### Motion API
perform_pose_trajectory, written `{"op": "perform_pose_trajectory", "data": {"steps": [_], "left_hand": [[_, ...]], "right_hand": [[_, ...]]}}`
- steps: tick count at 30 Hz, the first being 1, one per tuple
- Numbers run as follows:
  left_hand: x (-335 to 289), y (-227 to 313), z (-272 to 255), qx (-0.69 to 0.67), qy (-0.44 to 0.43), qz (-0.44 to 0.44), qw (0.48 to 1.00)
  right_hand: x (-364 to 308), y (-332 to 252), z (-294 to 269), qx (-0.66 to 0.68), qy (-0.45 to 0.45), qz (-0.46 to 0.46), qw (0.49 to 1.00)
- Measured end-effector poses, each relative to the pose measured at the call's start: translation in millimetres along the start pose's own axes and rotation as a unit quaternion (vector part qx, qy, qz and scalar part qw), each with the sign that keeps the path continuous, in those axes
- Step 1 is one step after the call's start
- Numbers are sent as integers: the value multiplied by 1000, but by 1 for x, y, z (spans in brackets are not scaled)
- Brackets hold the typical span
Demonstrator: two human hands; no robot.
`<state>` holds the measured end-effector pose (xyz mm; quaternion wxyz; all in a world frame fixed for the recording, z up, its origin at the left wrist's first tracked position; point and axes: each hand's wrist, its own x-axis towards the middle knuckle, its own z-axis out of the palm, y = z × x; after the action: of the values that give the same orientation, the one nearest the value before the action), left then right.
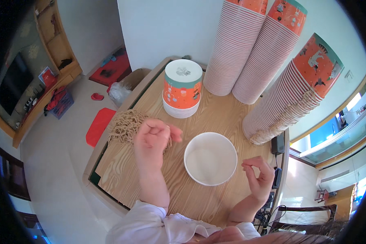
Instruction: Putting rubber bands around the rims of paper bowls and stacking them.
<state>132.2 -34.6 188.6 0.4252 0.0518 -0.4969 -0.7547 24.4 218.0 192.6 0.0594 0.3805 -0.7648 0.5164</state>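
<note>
A white paper bucket (210, 159) stands mouth up on the wooden table (179, 195), between my two hands and touched by neither. My left hand (151, 140) hovers to its left with fingers curled in, slightly blurred, in front of a pile of beige twisted cords (126, 127). To the bucket's right, my right hand (259, 175) has thumb and forefinger brought together in a pinch. Whatever either hand may grip is too small or hidden to make out. Behind the bucket sits a short stack of upturned orange, green and white paper buckets (182, 91).
Two tall stacks of upturned buckets (236, 49) (270, 57) rise at the back right. A third stack (286, 97), leaning in the view, has beige cords along its rims. Black adapters and cables (277, 144) line the right table edge. A red stool (100, 127) stands left.
</note>
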Motion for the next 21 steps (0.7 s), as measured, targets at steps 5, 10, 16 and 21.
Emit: {"op": "perform_pose_trajectory", "data": {"steps": [5,10,16,21], "left_hand": [[-22,-23,23,75,-98,-4,992],[-38,-15,61,255,-268,154,916],[-47,-28,61,137,-303,80,940],[-26,2,26,355,-270,-22,895]], "right_hand": [[3,-14,37,65,23,-42,997],[2,-26,45,113,-36,-6,993],[-11,-13,32,154,64,2,986],[-7,-5,7,123,161,-22,979]]}}
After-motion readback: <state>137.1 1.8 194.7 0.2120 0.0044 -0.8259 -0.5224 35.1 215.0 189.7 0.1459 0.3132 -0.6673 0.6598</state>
